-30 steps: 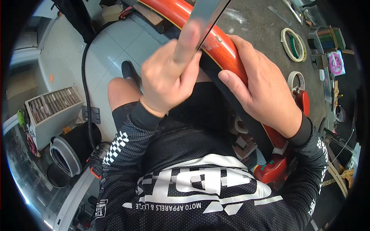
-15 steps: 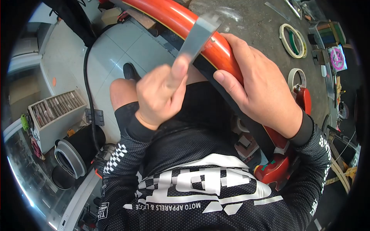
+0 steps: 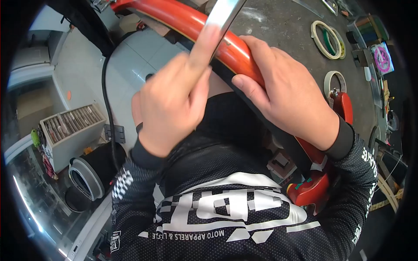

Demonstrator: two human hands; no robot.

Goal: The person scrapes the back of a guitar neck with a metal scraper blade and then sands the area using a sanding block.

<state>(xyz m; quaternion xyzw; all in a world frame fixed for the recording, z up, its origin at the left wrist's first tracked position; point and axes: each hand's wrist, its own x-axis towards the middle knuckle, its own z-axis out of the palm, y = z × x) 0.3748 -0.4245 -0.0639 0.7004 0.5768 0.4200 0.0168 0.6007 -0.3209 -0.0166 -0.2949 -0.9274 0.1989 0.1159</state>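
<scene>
A glossy red body with a pale edge line, apparently a guitar's, slants across my lap with its narrow side facing up. My left hand is closed round a flat metal scraper blade, its index finger stretched along the metal. The blade crosses above the red side, and motion blurs the hand; I cannot tell whether they touch. My right hand grips the red side just right of the blade, thumb on the near face and fingers over the far one. Red horn-shaped parts show lower right, one bearing green tape.
Rolls of tape lie on the grey worktop, with another roll nearer. Boxes and tools crowd the right edge. At left stand a rack of thin cases, a black bin and a black hose.
My left hand has moved closer to the camera, lifting the blade and swinging its tip up out of the frame. My right hand keeps its grip; the whole view has shifted slightly.
</scene>
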